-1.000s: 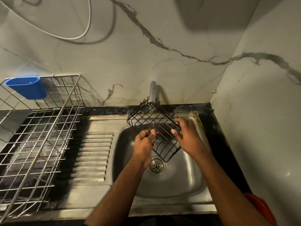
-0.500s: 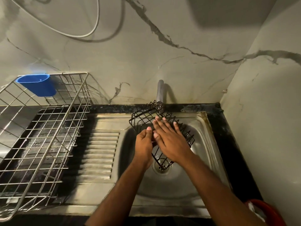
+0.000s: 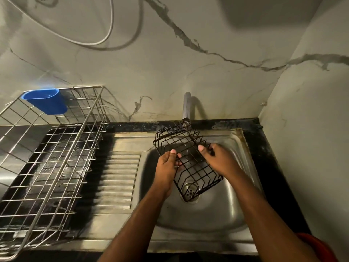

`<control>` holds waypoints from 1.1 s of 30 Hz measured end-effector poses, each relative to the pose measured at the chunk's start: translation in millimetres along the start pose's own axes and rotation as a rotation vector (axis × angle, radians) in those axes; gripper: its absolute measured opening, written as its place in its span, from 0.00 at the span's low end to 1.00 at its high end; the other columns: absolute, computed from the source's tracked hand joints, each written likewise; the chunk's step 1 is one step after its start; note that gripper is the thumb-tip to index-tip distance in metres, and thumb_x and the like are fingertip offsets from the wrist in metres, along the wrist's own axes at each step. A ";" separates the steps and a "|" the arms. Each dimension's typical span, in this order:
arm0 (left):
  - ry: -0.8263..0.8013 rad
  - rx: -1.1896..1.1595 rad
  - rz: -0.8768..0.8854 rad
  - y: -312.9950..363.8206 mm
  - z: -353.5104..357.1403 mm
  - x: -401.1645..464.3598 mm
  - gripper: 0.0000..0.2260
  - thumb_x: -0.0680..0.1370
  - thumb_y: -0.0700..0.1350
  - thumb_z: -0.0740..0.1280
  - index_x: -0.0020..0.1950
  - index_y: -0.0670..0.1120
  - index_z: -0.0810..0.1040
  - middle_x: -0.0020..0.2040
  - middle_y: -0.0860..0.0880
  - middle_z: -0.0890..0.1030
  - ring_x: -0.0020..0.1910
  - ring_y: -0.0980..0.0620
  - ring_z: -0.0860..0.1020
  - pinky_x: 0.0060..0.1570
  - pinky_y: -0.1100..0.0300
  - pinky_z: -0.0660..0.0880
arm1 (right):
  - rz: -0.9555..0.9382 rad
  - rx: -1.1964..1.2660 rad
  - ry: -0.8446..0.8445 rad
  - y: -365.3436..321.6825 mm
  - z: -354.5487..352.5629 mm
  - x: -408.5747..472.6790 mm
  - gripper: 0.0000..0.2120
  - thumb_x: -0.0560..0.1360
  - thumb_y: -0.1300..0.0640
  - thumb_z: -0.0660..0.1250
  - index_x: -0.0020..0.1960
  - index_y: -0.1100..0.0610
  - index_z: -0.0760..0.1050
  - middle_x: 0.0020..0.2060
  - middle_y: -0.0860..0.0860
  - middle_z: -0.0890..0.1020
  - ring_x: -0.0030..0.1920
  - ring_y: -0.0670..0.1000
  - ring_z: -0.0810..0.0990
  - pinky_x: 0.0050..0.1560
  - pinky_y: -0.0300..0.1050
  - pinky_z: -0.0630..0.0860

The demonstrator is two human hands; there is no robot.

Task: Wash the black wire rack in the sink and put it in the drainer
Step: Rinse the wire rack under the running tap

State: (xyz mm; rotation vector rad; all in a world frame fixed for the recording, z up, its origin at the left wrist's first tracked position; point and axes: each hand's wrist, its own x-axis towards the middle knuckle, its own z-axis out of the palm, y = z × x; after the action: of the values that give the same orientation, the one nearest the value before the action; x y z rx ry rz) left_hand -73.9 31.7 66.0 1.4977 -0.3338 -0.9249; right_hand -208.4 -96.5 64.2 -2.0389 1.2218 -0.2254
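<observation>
While I look down from the head camera, the black wire rack (image 3: 186, 157) hangs tilted over the basin of the steel sink (image 3: 205, 214), its upper end just under the tap spout (image 3: 186, 108) and its lower end above the drain strainer (image 3: 190, 191). My left hand (image 3: 167, 167) grips the rack's left edge, fingers curled round the wires and thumb on top. My right hand (image 3: 220, 159) grips the right edge, thumb laid over the wires and the other fingers curled behind them. I cannot tell whether water runs from the spout. To the left, past the ribbed draining board (image 3: 117, 178), stands the wire drainer (image 3: 49, 157), well apart from the rack, with a blue plastic cup (image 3: 45, 102) hooked on its back rim.
</observation>
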 end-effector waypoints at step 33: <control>-0.192 0.347 0.063 -2.1 27.0 -11.2 0.08 0.83 0.44 0.65 0.50 0.45 0.84 0.46 0.48 0.87 0.49 0.52 0.83 0.50 0.56 0.78 | 0.027 0.222 0.250 47.4 -19.3 -33.7 0.22 0.74 0.47 0.73 0.67 0.46 0.73 0.46 0.47 0.80 0.48 0.46 0.80 0.44 0.40 0.75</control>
State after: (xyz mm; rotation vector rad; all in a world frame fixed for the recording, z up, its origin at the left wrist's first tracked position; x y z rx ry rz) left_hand -100.7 20.9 70.7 1.7044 -0.7067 -0.9988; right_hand -268.5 -91.6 53.5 -1.8397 1.3095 -0.5908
